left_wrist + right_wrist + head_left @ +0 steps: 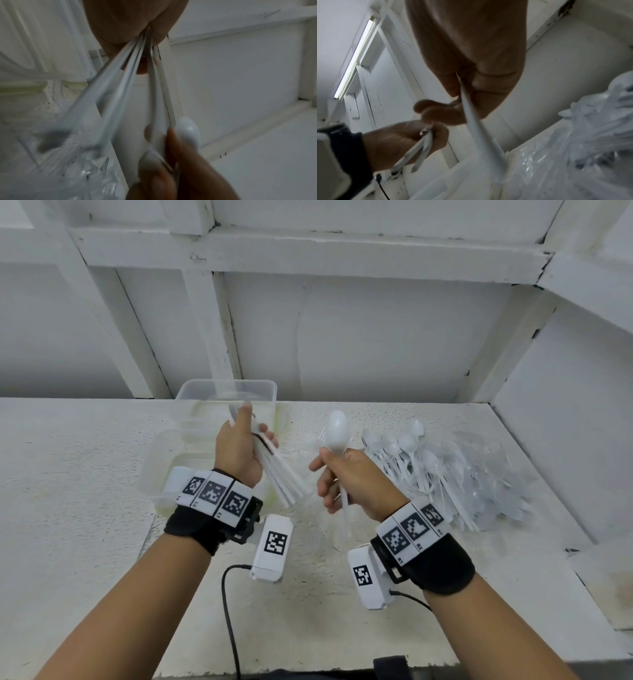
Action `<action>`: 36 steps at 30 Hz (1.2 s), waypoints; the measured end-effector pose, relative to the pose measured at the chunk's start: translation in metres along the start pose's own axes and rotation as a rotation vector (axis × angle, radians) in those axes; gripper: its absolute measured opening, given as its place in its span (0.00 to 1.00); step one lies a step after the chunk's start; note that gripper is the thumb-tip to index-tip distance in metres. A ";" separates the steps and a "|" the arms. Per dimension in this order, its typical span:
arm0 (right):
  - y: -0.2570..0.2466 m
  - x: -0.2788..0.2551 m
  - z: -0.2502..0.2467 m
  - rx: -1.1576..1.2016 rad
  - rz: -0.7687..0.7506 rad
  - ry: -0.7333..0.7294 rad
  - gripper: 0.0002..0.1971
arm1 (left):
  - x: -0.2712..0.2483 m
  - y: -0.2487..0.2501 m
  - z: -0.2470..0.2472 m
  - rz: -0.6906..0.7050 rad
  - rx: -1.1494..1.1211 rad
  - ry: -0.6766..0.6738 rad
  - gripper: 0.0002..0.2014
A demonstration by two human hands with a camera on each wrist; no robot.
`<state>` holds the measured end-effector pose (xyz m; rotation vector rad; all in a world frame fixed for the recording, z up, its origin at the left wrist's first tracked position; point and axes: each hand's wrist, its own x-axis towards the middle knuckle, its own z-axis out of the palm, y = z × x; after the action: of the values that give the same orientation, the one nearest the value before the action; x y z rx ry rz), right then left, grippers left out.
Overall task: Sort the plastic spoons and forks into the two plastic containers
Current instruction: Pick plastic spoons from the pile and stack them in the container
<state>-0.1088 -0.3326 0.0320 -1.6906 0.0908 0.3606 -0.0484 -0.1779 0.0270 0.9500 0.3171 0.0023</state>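
**A:** What does each hand hold above the white counter [85, 474]?

**B:** The left hand [239, 453] grips a bundle of white utensils [281, 474], fingers [269, 433] curled round the handles, which fan out toward the near side. Whether these are spoons or forks cannot be told; their heads are hidden behind the hand. The right hand [346, 481] holds a single spoon [337, 429] upright, bowl at the top, its handle pinched between thumb and curled fingers and running down past the palm.

**A:** And the containers?

**B:** Two clear plastic containers sit on the left part of the counter. The far container [191, 392] stands just behind the left hand; the near container [154, 467] lies below that wrist. What they hold is not clear.

**A:** Where is the unsorted cutlery?

**B:** A pile of white spoons [424, 467] rests to the right, beside the right hand, partly on a clear plastic bag [496, 474]. Forks cannot be picked out in the heap.

**A:** Do the wrist views add anything?

**B:** From the left wrist, the handles of the bundle [120, 81] emerge from the closed grip. From the right wrist, the single handle [477, 121] passes between the fingers [440, 112].
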 end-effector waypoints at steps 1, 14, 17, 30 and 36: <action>0.001 0.001 -0.003 -0.071 -0.007 0.034 0.10 | 0.003 0.002 -0.003 0.003 0.016 0.023 0.10; 0.003 0.020 0.026 -0.461 -0.409 0.321 0.06 | -0.013 -0.024 0.005 -0.032 0.323 -0.226 0.20; 0.005 0.023 0.034 -0.567 -0.457 0.310 0.09 | -0.015 -0.026 0.005 -0.084 0.306 -0.214 0.20; 0.009 0.028 0.048 -0.846 -0.518 0.122 0.19 | -0.004 -0.017 -0.005 -0.190 0.189 -0.042 0.17; 0.005 0.039 0.048 -1.086 -0.567 0.071 0.24 | -0.003 0.009 -0.012 -0.182 0.372 -0.154 0.20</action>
<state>-0.0819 -0.2810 0.0112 -2.6791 -0.6309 -0.1325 -0.0536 -0.1638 0.0287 1.2788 0.2646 -0.3045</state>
